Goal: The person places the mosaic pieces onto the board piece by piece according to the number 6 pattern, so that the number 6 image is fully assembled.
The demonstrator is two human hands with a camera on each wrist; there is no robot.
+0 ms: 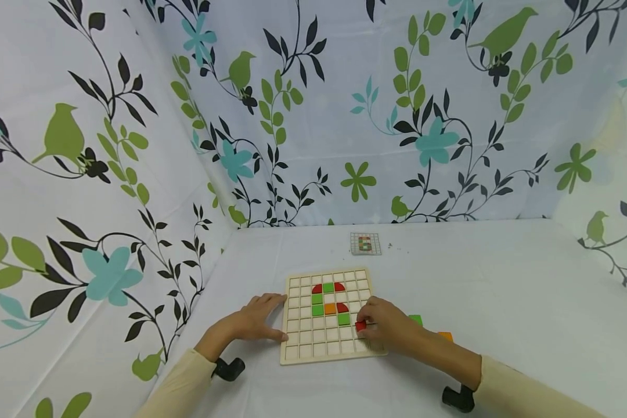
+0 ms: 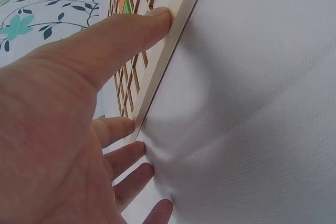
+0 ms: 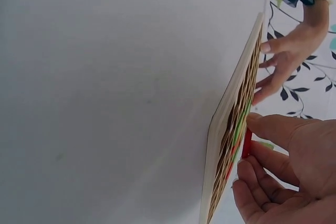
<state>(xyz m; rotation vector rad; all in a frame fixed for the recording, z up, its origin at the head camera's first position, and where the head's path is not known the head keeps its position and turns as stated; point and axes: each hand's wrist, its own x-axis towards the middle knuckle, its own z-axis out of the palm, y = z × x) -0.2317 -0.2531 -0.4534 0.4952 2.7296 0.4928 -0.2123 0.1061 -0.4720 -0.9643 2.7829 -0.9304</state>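
A pale wooden grid board lies on the white-covered table. Set into its squares are several green square tiles, an orange square tile and 3 red rounded tiles. My right hand pinches a red tile between thumb and fingers, close over the board's right side. The left hand is spread at the left edge, its thumb touching the rim and its other fingers extended along that side.
A small card with a printed grid and coloured pattern lies behind the board. Beyond the right forearm show a green tile and an orange tile, partly hidden. Patterned cloth hangs behind and at the sides.
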